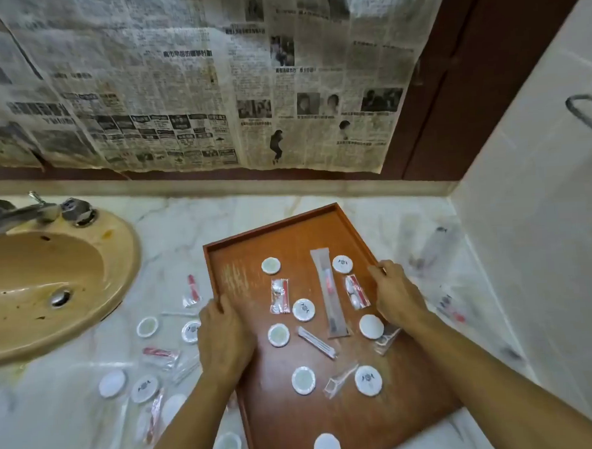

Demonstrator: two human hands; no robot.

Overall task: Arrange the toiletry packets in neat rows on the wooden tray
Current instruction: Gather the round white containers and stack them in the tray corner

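Note:
A reddish wooden tray lies skewed on the marble counter. My left hand grips its left rim and my right hand grips its right rim. Scattered on the tray are several round white packets, a long clear toothbrush packet, a thin stick packet and small clear sachets with red parts. More round packets and clear sachets lie loose on the counter left of the tray.
A tan sink with a metal tap sits at the left. Newspaper covers the wall behind. A pale wall closes the right side, with clear packets along its foot.

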